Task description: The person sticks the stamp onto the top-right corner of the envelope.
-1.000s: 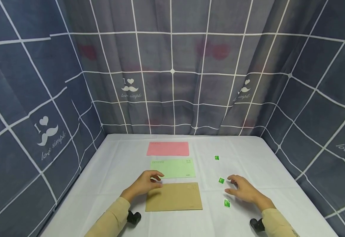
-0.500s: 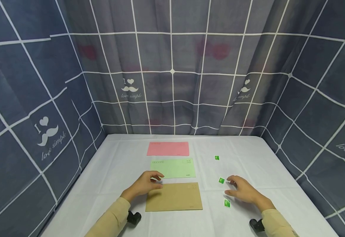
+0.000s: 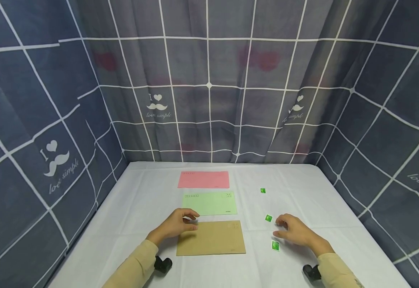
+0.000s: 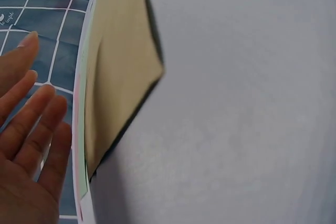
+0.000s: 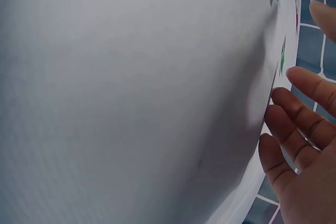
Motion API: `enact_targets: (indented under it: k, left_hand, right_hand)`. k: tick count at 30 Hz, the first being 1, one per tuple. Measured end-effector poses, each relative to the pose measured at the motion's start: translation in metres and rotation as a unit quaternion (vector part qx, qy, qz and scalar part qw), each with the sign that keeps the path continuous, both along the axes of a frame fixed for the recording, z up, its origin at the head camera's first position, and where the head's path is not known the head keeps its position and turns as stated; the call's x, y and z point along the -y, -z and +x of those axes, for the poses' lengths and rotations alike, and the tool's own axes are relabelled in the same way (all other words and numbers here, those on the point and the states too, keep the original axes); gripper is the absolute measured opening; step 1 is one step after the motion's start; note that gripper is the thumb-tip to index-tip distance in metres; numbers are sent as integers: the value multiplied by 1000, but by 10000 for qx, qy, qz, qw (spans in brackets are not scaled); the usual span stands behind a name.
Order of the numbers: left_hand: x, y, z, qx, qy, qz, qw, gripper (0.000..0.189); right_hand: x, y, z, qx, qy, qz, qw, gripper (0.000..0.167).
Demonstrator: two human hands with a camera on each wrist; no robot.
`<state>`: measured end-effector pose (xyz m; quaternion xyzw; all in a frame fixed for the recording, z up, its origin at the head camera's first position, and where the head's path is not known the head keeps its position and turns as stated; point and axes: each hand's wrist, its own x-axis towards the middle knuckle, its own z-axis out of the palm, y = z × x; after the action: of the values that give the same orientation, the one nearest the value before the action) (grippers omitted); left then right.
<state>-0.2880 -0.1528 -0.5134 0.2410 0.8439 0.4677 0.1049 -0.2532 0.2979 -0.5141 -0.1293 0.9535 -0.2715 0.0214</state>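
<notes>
My left hand (image 3: 175,224) hovers over the left edge of a brown envelope (image 3: 216,240), its fingers loosely bent around nothing. Behind that envelope lie a light green envelope (image 3: 213,203) and a pink envelope (image 3: 204,180), one beyond the other. My right hand (image 3: 294,230) is held above the table, relaxed, with nothing in it. Just left of its fingers are a green stamp (image 3: 268,218) set at a slant and a nearer green stamp (image 3: 275,245). A third green stamp (image 3: 263,191) lies farther back. In the left wrist view the brown envelope (image 4: 123,61) shows beside the spread fingers.
A white cloth covers the table (image 3: 260,272). Dark grid-patterned curtains (image 3: 227,100) stand behind it and along both sides. A black device (image 3: 163,265) sits at my left wrist, and another black device (image 3: 312,273) at my right wrist.
</notes>
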Motion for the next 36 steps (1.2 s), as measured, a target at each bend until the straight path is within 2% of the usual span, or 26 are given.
enact_targets:
  k: [7,13,15,18,22,25,36]
  left_hand:
    - [0,1,0,-18,97,4,10000,32]
    - [-2,-1,0,9,149,113,9998,31]
    - [-3,-3,1,45,143,151,9998,30]
    - [-6,-12,8,71,157,184,9997,29]
    - [-5,-8,7,49,145,164,9997,28]
    - [-1,2,1,31,95,133,9999,28]
    - [0,2,0,13,133,29,9999,28]
  right_hand:
    - [0,0,2,224,61,-10,9997,39]
    - [2,-5,4,234,-131,-105,9996,33]
    - [3,-7,4,247,-196,-128,9994,32]
    - [4,-7,5,306,-186,-176,9992,31]
    - [4,-5,5,335,-250,-245,9988,29]
    - [5,-4,6,330,-332,-279,9985,25]
    - [8,-4,8,567,-95,-299,9979,23]
